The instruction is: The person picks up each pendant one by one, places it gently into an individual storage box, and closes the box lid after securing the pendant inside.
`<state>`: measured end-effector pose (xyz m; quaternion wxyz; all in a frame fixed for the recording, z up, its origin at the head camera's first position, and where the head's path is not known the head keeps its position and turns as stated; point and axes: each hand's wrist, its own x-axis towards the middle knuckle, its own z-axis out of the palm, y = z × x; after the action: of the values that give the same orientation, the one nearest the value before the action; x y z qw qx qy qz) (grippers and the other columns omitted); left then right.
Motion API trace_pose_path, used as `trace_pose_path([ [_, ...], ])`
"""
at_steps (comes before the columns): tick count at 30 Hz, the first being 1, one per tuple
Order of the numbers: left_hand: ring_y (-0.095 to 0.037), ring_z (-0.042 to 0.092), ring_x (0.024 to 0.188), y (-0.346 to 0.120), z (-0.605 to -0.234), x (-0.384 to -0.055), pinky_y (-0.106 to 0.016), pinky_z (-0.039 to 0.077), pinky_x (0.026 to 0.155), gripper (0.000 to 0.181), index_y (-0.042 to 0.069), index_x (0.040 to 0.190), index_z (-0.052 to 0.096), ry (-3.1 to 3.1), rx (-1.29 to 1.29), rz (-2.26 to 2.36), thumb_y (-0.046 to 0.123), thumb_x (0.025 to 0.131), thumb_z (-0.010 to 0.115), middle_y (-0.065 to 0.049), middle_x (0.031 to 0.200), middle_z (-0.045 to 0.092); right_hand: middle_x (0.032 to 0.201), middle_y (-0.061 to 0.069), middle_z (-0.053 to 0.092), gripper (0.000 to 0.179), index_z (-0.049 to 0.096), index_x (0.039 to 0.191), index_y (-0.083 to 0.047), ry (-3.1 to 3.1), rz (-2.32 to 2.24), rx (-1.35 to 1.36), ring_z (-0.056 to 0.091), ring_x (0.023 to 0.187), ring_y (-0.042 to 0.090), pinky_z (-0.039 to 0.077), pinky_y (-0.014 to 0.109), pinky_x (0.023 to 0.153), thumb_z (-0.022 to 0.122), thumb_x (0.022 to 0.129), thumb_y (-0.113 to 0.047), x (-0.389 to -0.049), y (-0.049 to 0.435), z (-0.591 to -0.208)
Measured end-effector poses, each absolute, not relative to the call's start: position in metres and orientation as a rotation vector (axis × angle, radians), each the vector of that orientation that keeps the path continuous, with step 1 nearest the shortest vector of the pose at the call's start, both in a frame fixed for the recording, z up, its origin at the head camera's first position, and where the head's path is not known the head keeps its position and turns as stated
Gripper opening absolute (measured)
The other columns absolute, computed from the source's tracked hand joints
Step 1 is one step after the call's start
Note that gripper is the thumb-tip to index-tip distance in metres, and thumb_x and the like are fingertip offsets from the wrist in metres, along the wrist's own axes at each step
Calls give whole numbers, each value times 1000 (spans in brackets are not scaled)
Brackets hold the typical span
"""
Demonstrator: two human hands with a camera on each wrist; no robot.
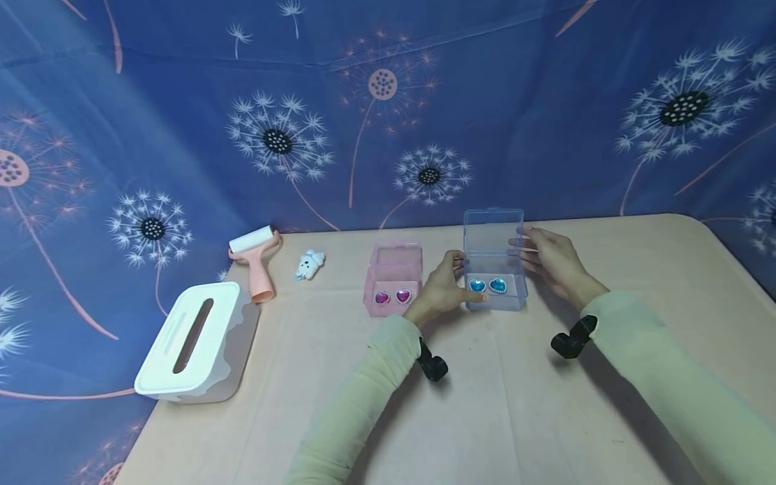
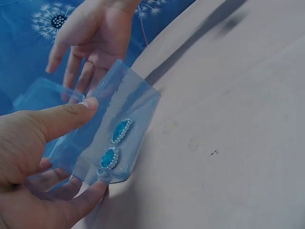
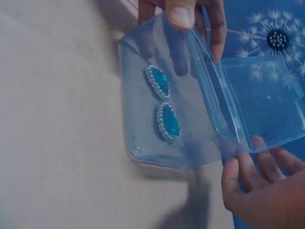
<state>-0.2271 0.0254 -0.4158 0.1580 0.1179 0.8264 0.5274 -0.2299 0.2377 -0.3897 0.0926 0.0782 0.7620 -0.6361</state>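
Note:
A clear blue plastic box [image 1: 512,296] with its hinged lid [image 1: 493,230] raised is in front of me. Inside it lie two blue heart gems [image 1: 498,285] with beaded white rims. My left hand [image 1: 441,289] grips the box's left side, thumb over the rim and fingers along the outer wall. On the other side, my right hand [image 1: 554,263] has its fingers extended at the lid's right edge; its fingertips [image 3: 257,141] overlap the lid there, and firm contact is hard to tell. Left of my left hand, a pink clear box [image 1: 394,271] stands with its lid up, holding two pink heart gems [image 1: 403,296].
A white tissue box [image 1: 236,364] stands at the table's left edge. Behind it are a pink lint roller [image 1: 257,269] and a small pale-blue figure [image 1: 310,265]. A blue dandelion-print cloth [image 1: 509,101] hangs along the back of the beige table [image 1: 473,417].

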Motion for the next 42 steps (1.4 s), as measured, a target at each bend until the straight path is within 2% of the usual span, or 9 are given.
trace_pose_path([
  [3, -26, 44, 137, 26, -415, -227, -33, 36, 114, 90, 6, 142, 33, 2359, 344, 1508, 8, 70, 86, -13, 145, 46, 150, 22, 39, 75, 24, 154, -11, 2335, -1909, 201, 61, 113, 6, 53, 23, 93, 35, 97, -59, -224, 237, -387],
  [6, -26, 44, 138, 26, -415, -228, -33, 36, 114, 91, 7, 143, 32, 2345, 343, 1522, 7, 70, 86, -12, 146, 46, 147, 23, 43, 76, 29, 152, -13, 2391, -1914, 196, 64, 102, 0, 55, 19, 83, 39, 95, -61, -219, 236, -385],
  [11, -25, 43, 139, 25, -418, -228, -31, 35, 115, 91, 7, 144, 33, 2338, 358, 1543, 6, 70, 86, -12, 147, 45, 149, 23, 41, 82, 35, 149, -6, 2386, -1899, 205, 55, 127, 27, 54, 23, 88, 35, 93, -66, -213, 234, -384],
  [16, -24, 43, 139, 22, -421, -227, -30, 35, 114, 93, 8, 145, 32, 2339, 385, 1552, 6, 70, 85, -12, 147, 46, 153, 22, 34, 84, 26, 151, -1, 2325, -1876, 137, 43, 137, 33, 52, 27, 96, 39, 95, -62, -207, 239, -387],
  [20, -23, 41, 140, 21, -424, -226, -34, 34, 115, 101, 14, 151, 24, 2310, 400, 1556, 10, 70, 86, -9, 149, 43, 155, 26, 26, 78, 18, 153, -3, 2291, -1817, 12, 35, 139, 43, 53, 28, 95, 38, 99, -55, -193, 244, -387],
  [27, -23, 37, 142, 20, -423, -224, -43, 32, 116, 94, 18, 155, 16, 2272, 434, 1539, 38, 83, 74, -4, 155, 36, 150, 30, 32, 64, 20, 155, -13, 2334, -1738, -106, 45, 129, 47, 57, 32, 89, 47, 101, -37, -174, 248, -406],
  [33, -24, 37, 142, 21, -426, -223, -42, 30, 118, 83, 18, 154, 21, 2287, 467, 1553, 32, 88, 69, -6, 154, 37, 143, 35, 38, 62, 24, 153, -11, 2454, -1686, -170, 49, 124, 48, 59, 35, 83, 53, 100, -22, -169, 248, -421],
  [37, -25, 37, 142, 22, -426, -223, -41, 31, 117, 85, 17, 153, 21, 2296, 463, 1566, 26, 86, 72, -8, 154, 37, 143, 32, 40, 64, 26, 153, -12, 2454, -1709, -161, 53, 121, 38, 58, 33, 84, 56, 99, -27, -168, 248, -421],
  [42, -26, 38, 142, 22, -424, -223, -41, 33, 116, 85, 17, 153, 22, 2299, 453, 1573, 24, 85, 74, -9, 153, 37, 142, 32, 42, 65, 28, 153, -12, 2453, -1727, -167, 58, 103, 5, 58, 31, 83, 58, 97, -30, -168, 249, -422],
])
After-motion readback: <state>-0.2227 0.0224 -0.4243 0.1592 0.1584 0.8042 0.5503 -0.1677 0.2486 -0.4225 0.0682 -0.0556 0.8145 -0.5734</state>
